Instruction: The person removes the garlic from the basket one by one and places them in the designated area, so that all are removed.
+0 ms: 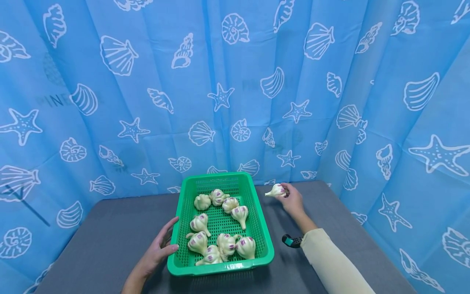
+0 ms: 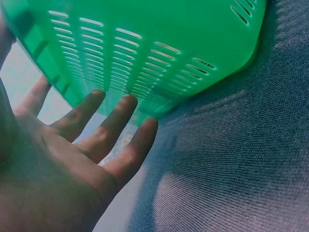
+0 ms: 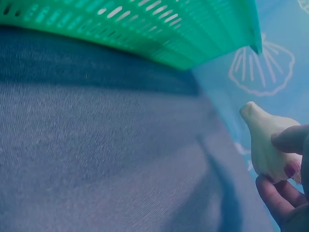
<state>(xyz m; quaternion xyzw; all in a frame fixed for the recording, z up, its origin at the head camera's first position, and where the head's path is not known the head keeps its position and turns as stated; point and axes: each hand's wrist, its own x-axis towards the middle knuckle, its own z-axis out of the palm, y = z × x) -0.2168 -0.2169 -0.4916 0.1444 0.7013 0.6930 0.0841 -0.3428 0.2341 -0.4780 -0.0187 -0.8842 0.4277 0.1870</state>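
Sleeve: cream, nearest the camera, reaching in from 5 o'clock.
Green basket: on the grey table, long sides running roughly 12 to 6.
Bulbs inside: nine garlic bulbs lie in it, four towards 12 o'clock, five towards 6 and 7.
Bulb outside: one garlic bulb is beyond the rim, at the basket's 2 o'clock; I judge the handling to be mid-course, though whether this one is coming or going cannot be told.
Garlic stem: points to about 9 o'clock in the head view, tipped slightly towards 8, basketward; the long axis lies nearly level across, 9 to 3.
Right hand: pinches that bulb between thumb and fingers.
Left hand: at the basket's 8 o'clock, fingers spread beside its wall; firm contact is unclear.
Hands: well apart, basket between them.
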